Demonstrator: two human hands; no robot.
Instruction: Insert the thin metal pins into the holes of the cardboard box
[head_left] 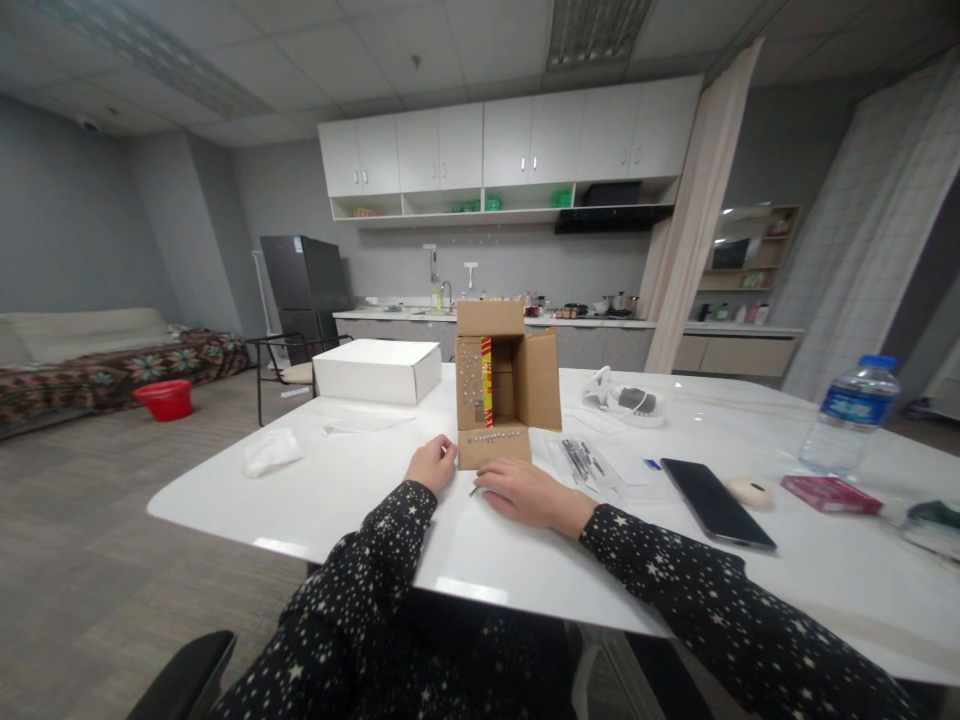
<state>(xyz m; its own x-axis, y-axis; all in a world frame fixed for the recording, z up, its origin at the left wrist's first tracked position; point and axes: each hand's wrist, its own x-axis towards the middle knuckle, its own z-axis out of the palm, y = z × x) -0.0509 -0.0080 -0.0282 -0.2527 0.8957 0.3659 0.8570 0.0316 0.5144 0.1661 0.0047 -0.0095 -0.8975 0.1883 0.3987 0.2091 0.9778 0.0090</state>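
Note:
An open cardboard box [510,375] stands on the white table, its mouth facing me. Small pale beads or studs [471,385] dot its left flap, and a row of them crosses the lower flap [472,458]. My left hand [431,465] rests just left of that lower flap, fingers curled together; I cannot tell whether they touch the cardboard. Low over the table in front of the flap is my right hand [521,490], palm down with the fingers bent. At its fingertips shows the end of a thin dark thing [473,490], too small to name.
Right of the box lie clear bags with dark slim pieces [589,465], a phone [716,502], a pink box [831,494] and a water bottle [836,440]. On the left are a white box [375,372] and crumpled white plastic [271,452].

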